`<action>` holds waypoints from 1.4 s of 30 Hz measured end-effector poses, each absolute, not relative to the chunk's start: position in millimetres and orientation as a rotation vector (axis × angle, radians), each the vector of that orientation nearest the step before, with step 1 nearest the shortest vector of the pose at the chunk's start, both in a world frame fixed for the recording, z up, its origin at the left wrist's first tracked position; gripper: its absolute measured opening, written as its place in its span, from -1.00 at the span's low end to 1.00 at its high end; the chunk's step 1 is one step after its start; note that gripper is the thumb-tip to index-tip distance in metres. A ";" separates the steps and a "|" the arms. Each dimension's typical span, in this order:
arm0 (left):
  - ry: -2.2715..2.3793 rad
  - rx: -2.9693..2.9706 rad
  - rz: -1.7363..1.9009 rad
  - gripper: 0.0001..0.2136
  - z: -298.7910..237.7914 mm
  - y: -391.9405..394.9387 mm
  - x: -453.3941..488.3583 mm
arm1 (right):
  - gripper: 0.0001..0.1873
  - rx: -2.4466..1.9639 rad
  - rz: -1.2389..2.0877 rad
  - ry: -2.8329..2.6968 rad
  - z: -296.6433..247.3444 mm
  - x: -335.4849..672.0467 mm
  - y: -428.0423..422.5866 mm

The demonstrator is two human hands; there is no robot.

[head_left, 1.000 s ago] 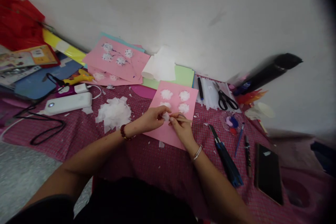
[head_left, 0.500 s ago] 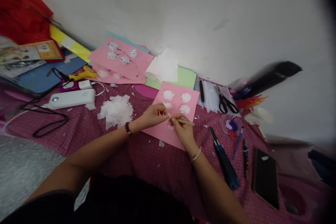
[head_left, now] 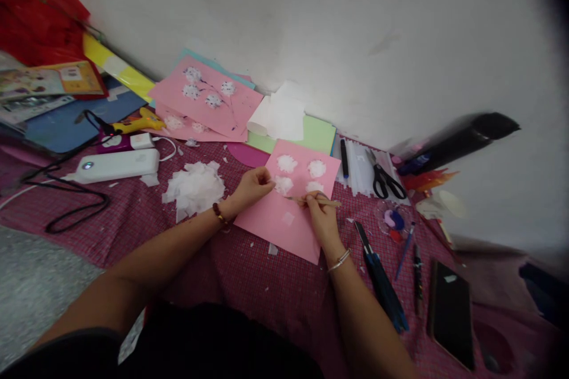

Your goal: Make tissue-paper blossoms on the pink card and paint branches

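The counter (head_left: 249, 275) is covered with a checked cloth. Nearest at the right lies a dark phone (head_left: 452, 314), with a pen (head_left: 418, 281), a blue box cutter (head_left: 386, 293) and a thin blue brush (head_left: 405, 251) set out to its left. The cutter blade points away from the person.

The pink sheet (head_left: 269, 228) lies flat at the centre, between the two hands. A single white paper piece (head_left: 288, 219) rests on its lower half. The right hand (head_left: 323, 222) grips a wooden stick (head_left: 329, 204) between thumb and fingers; the stick tip points left, above the sheet. The left hand (head_left: 251, 190) is at the left edge of the sheet, thumb and fingers drawn together, fingertips just beside the lower-left of four white tufts (head_left: 287, 163). Whether it pinches a paper piece cannot be determined.

Left of the left hand: a heap of white paper pieces (head_left: 194, 189), then a white power bank (head_left: 118, 166). Right of the sheet: black-handled scissors (head_left: 386, 180) on a pack of white sticks (head_left: 357, 166).

Farther back: a yellow glue gun (head_left: 140, 122), a green sheet (head_left: 320, 133) and a decorated pink sheet (head_left: 173, 95) bearing dotted tufts.
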State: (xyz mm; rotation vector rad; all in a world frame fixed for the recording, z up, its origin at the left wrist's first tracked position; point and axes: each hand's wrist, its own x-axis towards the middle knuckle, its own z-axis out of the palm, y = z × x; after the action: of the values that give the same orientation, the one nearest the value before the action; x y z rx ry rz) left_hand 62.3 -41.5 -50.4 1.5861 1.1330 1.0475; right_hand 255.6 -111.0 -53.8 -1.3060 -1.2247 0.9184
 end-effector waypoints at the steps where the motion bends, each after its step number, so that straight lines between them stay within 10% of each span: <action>1: 1.110 1.582 1.042 -0.89 -51.8 -41.2 62.7 | -0.78 -1.311 0.913 -1.228 -53.8 254.8 -110.0; 42: 1.120 1.944 0.879 -0.87 -75.1 -43.1 81.7 | -0.76 -1.278 0.769 -1.285 -60.4 248.0 -113.6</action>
State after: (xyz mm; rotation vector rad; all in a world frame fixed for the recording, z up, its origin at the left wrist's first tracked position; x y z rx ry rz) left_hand 81.7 -43.1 -75.1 1.9440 1.1202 0.8794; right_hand 248.0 -113.6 -60.4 -1.2776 -1.2849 0.7694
